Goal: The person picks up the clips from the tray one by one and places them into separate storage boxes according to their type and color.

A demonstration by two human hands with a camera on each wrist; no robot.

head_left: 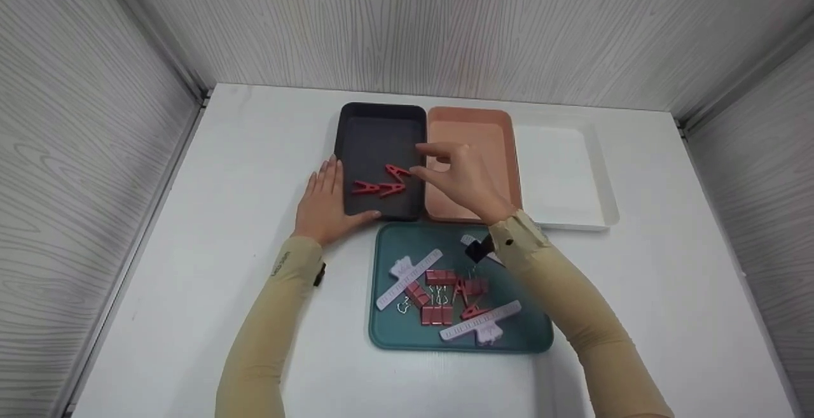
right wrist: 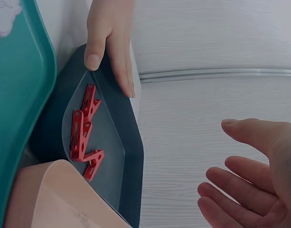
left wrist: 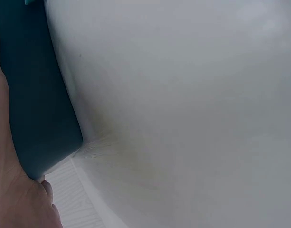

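Note:
My left hand [head_left: 321, 205] rests along the left wall of a black tray [head_left: 388, 138], fingers straight and thumb at its near corner. Inside that tray lie three small red plastic clips [head_left: 392, 189], near one another toward the front; the right wrist view shows these clips [right wrist: 79, 133] close up. Over the border between the black tray and an orange tray [head_left: 474, 128] hovers my right hand [head_left: 464, 179], thumb and fingers apart with nothing between them. In the right wrist view this right hand [right wrist: 249, 178] has its fingers loosely bent above the tray.
A teal tray [head_left: 534, 338] in front holds several red binder clips [head_left: 437, 315], long lavender clips [head_left: 407, 281] with ruler-like bars and more red plastic clips [head_left: 472, 311]. On the right stands a white tray [head_left: 559, 170]. Grey wood-grain panels [head_left: 407, 30] border the white table.

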